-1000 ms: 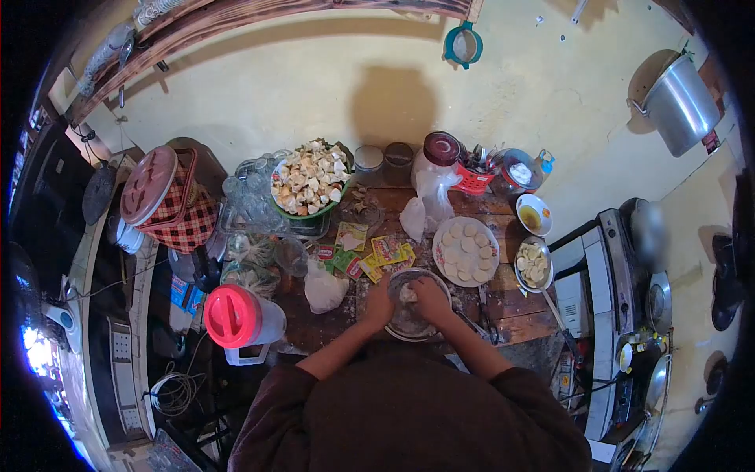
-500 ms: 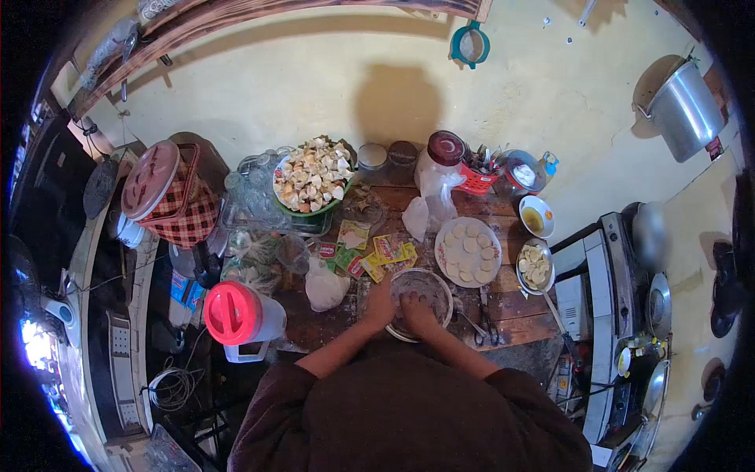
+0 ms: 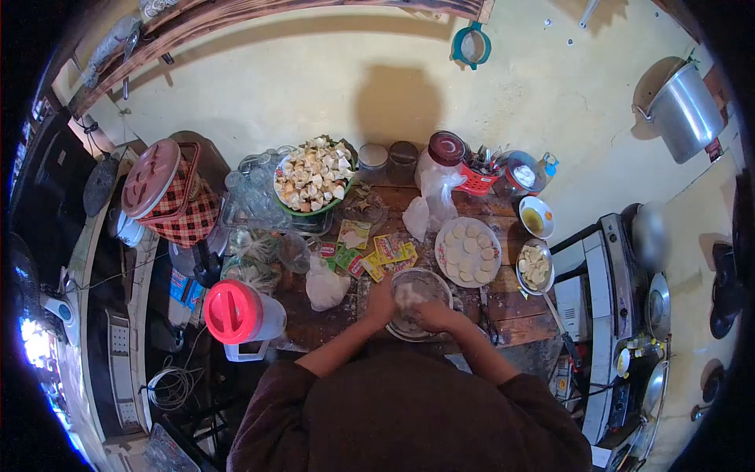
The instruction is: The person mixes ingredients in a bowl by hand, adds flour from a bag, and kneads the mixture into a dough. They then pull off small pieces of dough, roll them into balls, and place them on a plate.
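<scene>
We've got a round bowl (image 3: 451,293) at the near edge of the table (image 3: 527,324), its inside coated with something pale and powdery. A soft-looking, off-white mass (image 3: 408,295) sits in it, toward the far left part, between the hands. Left hand (image 3: 382,296) is at the bowl's left rim; its fingers blend into the rim, so we can't tell whether it grips. Right hand (image 3: 432,316) reaches in over the right side, fingers bent inward and partly hidden (we can't tell if anything is pinched).

Just beyond, to the right: a round plate (image 3: 461,221) with flat, pale, smooth discs (image 3: 472,231) spread over it. Right of that, a long-handled pan (image 3: 552,274) full of pale, irregular pieces, and a small white bowl (image 3: 524,206) with yellowish liquid.

Left of the mixing spot: glossy, printed sachets (image 3: 390,248), yellow and green, overlapping; a knotted, thin plastic bag (image 3: 326,287) with whitish contents; a translucent pitcher (image 3: 272,318) under a ribbed red lid. Farther back, angular cream-and-brown chunks (image 3: 314,175) are heaped in a green-rimmed bowl (image 3: 314,212). Table is dark wood planks, dusted white in patches.
</scene>
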A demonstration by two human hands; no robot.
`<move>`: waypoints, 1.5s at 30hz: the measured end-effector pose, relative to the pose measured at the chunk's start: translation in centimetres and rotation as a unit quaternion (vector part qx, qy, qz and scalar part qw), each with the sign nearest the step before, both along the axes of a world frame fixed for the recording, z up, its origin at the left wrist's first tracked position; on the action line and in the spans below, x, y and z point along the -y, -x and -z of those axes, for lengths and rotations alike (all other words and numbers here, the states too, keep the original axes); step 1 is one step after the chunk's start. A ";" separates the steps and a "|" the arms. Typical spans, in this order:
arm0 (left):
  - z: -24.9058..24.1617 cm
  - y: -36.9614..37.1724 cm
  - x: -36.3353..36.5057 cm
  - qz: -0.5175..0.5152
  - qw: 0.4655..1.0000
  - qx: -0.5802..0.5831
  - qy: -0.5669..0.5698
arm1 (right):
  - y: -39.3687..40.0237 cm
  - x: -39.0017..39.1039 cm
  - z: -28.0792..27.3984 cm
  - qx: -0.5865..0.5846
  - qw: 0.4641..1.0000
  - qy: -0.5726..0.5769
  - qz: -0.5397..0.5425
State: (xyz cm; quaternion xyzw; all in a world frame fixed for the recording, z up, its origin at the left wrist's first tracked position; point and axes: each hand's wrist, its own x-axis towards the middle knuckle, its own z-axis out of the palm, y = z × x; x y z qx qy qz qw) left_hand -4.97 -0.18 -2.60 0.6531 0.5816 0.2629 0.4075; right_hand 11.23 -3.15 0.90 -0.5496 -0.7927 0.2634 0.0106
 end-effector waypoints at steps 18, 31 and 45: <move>2.4 0.2 -0.1 0.017 0.997 -0.029 -0.072 | 1.1 -1.9 2.6 0.165 0.976 0.141 0.021; 2.3 0.0 0.0 0.003 0.997 -0.012 -0.076 | 0.2 -1.1 0.2 0.044 0.996 0.061 0.041; 2.0 0.5 0.2 0.013 0.995 0.007 -0.094 | -0.4 -0.2 0.1 0.032 0.996 -0.073 -0.041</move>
